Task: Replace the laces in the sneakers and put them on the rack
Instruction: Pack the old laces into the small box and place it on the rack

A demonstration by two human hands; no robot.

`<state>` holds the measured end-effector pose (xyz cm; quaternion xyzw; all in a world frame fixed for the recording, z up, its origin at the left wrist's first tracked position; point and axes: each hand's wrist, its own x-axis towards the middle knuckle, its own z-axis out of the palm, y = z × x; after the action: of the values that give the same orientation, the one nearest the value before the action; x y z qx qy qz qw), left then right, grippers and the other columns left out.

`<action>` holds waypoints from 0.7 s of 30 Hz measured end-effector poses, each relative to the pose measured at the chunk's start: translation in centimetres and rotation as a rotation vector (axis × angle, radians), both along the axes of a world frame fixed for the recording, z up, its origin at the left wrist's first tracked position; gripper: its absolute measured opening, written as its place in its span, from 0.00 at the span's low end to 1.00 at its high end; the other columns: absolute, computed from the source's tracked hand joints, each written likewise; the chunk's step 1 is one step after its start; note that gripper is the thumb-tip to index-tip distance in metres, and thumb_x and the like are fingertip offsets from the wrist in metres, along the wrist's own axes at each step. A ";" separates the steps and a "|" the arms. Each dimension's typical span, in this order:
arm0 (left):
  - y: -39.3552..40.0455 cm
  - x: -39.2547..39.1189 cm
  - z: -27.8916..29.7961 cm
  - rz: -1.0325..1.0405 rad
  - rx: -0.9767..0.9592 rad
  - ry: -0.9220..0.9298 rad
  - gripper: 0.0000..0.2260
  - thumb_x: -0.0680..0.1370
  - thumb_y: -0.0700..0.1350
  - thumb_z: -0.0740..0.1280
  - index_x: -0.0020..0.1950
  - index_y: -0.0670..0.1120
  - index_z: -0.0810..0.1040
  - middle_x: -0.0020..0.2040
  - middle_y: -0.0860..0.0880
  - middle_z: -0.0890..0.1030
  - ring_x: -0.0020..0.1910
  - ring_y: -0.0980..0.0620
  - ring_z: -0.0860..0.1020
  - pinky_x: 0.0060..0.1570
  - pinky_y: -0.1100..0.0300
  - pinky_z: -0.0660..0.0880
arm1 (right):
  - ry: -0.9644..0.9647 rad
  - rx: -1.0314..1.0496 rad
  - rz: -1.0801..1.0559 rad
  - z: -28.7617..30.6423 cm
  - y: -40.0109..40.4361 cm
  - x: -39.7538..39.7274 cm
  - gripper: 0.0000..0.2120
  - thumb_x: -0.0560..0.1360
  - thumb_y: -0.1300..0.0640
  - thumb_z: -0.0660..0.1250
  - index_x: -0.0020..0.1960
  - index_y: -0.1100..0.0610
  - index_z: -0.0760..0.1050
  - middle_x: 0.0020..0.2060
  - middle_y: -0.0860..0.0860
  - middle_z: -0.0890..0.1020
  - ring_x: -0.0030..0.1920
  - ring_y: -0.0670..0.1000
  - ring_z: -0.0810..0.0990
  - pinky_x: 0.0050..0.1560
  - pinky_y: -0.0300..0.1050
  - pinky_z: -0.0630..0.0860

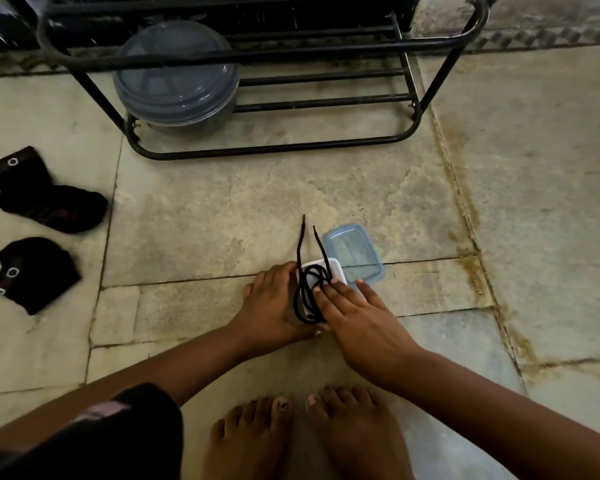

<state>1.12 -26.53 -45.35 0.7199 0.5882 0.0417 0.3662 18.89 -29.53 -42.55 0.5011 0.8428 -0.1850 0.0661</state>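
A small white container (338, 271) on the floor (222, 220) is steadied at its side by the left hand (274, 310), fingers loosely curved. The right hand (357, 317) is laid flat, fingers spread, pressing coiled black laces (307, 292) into it; two lace ends stick out beyond. Its blue lid (355, 252) is set just beside, before the black rack (274, 81)

The hands (274, 306) (357, 317) and laces (309, 289) cover most of the white box (336, 268); its contents are hidden. The rack (274, 150) runs past the top edge.
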 end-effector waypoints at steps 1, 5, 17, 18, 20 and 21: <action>-0.1 -0.1 0.1 0.003 0.007 -0.017 0.48 0.61 0.64 0.76 0.73 0.50 0.58 0.68 0.52 0.65 0.67 0.52 0.63 0.63 0.58 0.59 | -0.043 0.044 0.029 -0.8 0.0 0.1 0.26 0.70 0.57 0.50 0.61 0.59 0.78 0.56 0.55 0.82 0.60 0.54 0.79 0.61 0.57 0.69; 0.4 -1.0 0.0 0.064 -0.010 -0.199 0.37 0.64 0.51 0.79 0.68 0.47 0.67 0.62 0.51 0.71 0.60 0.54 0.70 0.60 0.64 0.68 | -0.097 0.099 0.118 -1.7 0.4 0.1 0.24 0.67 0.58 0.55 0.56 0.57 0.82 0.52 0.53 0.84 0.57 0.53 0.81 0.60 0.58 0.70; 5.1 -0.1 0.7 -0.193 -0.044 -0.314 0.42 0.67 0.38 0.77 0.74 0.50 0.58 0.67 0.65 0.62 0.62 0.72 0.60 0.56 0.84 0.56 | 0.051 0.157 0.231 -2.2 2.4 0.2 0.14 0.60 0.63 0.73 0.46 0.55 0.84 0.43 0.52 0.85 0.51 0.54 0.83 0.64 0.59 0.59; 5.1 -0.1 0.5 -0.197 -0.022 -0.304 0.40 0.67 0.39 0.77 0.74 0.50 0.60 0.68 0.62 0.64 0.62 0.70 0.62 0.56 0.84 0.56 | 0.042 0.143 0.232 -2.1 2.5 0.2 0.14 0.62 0.64 0.72 0.46 0.56 0.84 0.43 0.53 0.85 0.52 0.55 0.82 0.65 0.60 0.57; 4.7 0.0 0.1 -0.210 0.025 -0.272 0.38 0.68 0.41 0.76 0.73 0.52 0.62 0.68 0.56 0.68 0.63 0.65 0.63 0.59 0.80 0.58 | 0.023 0.134 0.225 -2.0 2.6 0.3 0.13 0.65 0.65 0.70 0.49 0.57 0.83 0.45 0.54 0.85 0.54 0.56 0.81 0.67 0.60 0.52; 4.5 0.0 -0.2 -0.216 0.048 -0.259 0.38 0.68 0.43 0.76 0.72 0.55 0.61 0.67 0.55 0.68 0.64 0.63 0.63 0.61 0.76 0.60 | 0.025 0.143 0.223 -2.1 2.6 0.3 0.13 0.66 0.65 0.69 0.49 0.57 0.83 0.46 0.54 0.85 0.55 0.56 0.81 0.67 0.59 0.51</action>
<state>1.09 -22.04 -45.58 0.7759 0.4542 0.1085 0.4241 19.18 -26.94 -44.67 0.4053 0.9051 -0.1222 0.0399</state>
